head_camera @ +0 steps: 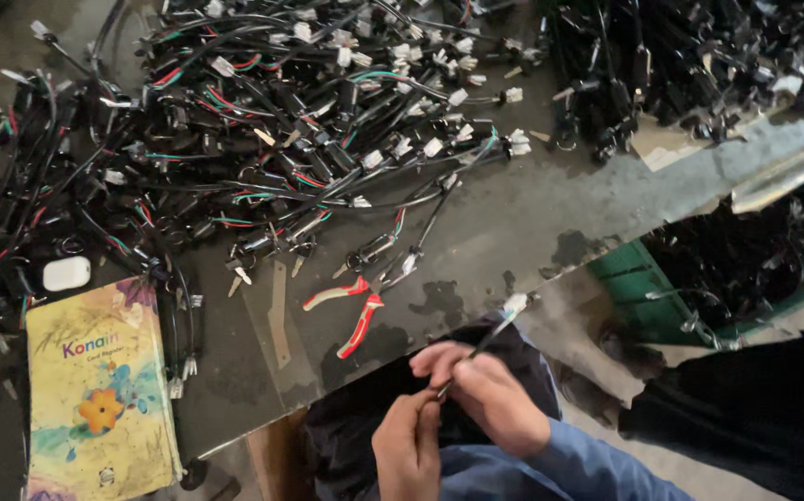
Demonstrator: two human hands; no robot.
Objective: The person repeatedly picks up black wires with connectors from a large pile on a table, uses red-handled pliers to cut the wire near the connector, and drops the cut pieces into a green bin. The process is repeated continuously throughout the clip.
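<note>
Together, both hands' fingers pinch a thin black cable between them.

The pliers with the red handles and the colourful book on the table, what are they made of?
The pliers look like dull grey metal at the jaws, with handles in a smooth red and white coating, probably plastic or rubber. The book looks like paper with a slightly glossy printed card cover, worn at its edges. The table under them seems to be dark, stained metal or painted board; I cannot tell which.
</note>
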